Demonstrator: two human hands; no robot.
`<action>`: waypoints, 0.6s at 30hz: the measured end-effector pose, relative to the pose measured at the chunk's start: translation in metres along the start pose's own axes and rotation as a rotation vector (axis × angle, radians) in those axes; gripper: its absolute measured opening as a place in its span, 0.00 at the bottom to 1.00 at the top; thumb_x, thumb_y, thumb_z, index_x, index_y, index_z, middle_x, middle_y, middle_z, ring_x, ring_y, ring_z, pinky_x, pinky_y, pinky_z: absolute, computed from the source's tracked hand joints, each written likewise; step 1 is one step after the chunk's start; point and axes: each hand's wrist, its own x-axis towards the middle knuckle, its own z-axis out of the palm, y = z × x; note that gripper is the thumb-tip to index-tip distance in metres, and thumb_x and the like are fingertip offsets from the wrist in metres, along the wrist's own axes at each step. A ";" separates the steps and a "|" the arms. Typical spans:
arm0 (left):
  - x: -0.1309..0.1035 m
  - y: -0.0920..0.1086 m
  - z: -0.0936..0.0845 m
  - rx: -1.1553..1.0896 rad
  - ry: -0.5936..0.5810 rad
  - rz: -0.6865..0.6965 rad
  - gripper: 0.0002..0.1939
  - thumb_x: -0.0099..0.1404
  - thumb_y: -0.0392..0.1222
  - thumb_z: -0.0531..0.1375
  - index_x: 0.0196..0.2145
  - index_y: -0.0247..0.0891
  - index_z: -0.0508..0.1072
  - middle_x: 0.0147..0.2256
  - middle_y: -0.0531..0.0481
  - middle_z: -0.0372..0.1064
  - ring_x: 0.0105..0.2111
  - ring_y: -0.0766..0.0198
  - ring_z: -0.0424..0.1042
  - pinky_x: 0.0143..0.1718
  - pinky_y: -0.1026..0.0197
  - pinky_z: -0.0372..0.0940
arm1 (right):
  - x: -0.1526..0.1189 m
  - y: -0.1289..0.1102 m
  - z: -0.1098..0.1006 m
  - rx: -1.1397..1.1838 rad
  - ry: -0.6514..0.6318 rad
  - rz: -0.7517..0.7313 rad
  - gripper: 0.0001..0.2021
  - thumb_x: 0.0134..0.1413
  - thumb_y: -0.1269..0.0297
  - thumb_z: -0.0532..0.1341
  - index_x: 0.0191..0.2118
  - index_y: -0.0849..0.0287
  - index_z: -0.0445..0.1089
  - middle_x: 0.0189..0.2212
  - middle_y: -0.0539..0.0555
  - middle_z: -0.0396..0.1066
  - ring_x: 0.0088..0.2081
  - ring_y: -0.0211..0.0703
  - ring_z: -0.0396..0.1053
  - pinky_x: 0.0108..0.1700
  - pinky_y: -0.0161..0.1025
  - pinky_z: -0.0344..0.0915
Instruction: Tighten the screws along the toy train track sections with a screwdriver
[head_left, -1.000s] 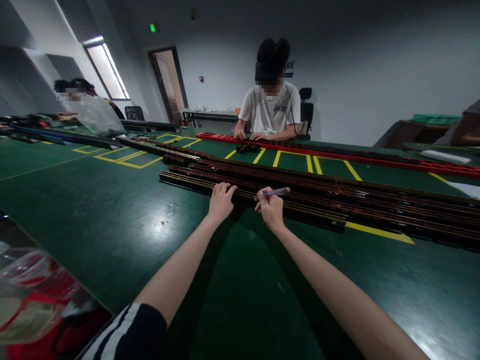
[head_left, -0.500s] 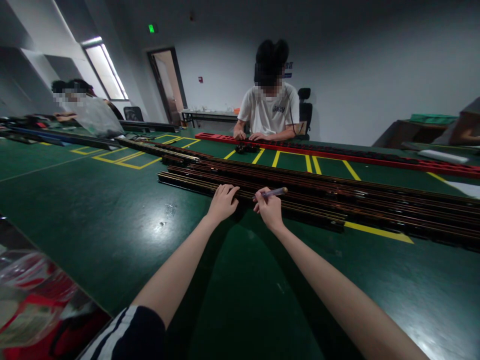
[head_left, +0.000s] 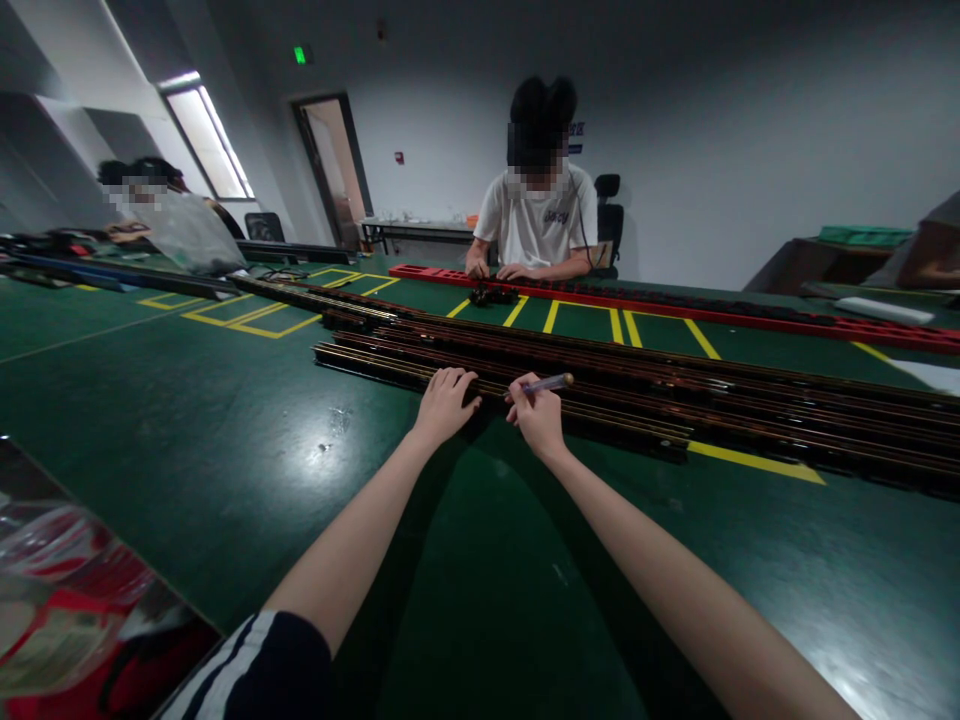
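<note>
In front of me lie several long dark rails [head_left: 615,418] with thin copper-coloured lines, side by side across the green table [head_left: 480,580]. My left hand [head_left: 447,404] rests over the nearest rail, fingers stretched forward and thumb apart, on its near edge. Just to the right, my right hand [head_left: 537,412] is closed around a slim pen [head_left: 551,383] with a pale barrel and a brownish end. The pen's upper end points right; its tip by the rail is hidden by my fingers.
Across the table a person [head_left: 536,220] in a white T-shirt works at a long red rack [head_left: 675,312]. Yellow tape [head_left: 754,462] marks the tabletop. More people sit at the far left, and a clear plastic package [head_left: 67,560] stands beyond the table's left edge.
My left thumb has shifted slightly to the right. The right hand with the pen stays in nearly the same place.
</note>
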 end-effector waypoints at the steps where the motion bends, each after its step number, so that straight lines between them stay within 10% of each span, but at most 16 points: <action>1: 0.000 0.000 0.000 0.003 -0.001 0.003 0.17 0.63 0.40 0.57 0.50 0.38 0.67 0.49 0.41 0.66 0.53 0.52 0.62 0.58 0.48 0.56 | 0.000 0.000 0.000 -0.001 -0.001 0.001 0.15 0.58 0.51 0.52 0.29 0.57 0.61 0.23 0.51 0.69 0.18 0.38 0.68 0.19 0.33 0.63; 18: -0.001 0.001 0.001 0.042 0.056 0.013 0.16 0.62 0.37 0.56 0.48 0.32 0.68 0.47 0.40 0.67 0.51 0.51 0.63 0.59 0.49 0.56 | 0.000 0.001 0.001 0.008 0.003 -0.026 0.13 0.58 0.54 0.52 0.30 0.58 0.63 0.25 0.52 0.71 0.17 0.37 0.68 0.19 0.32 0.62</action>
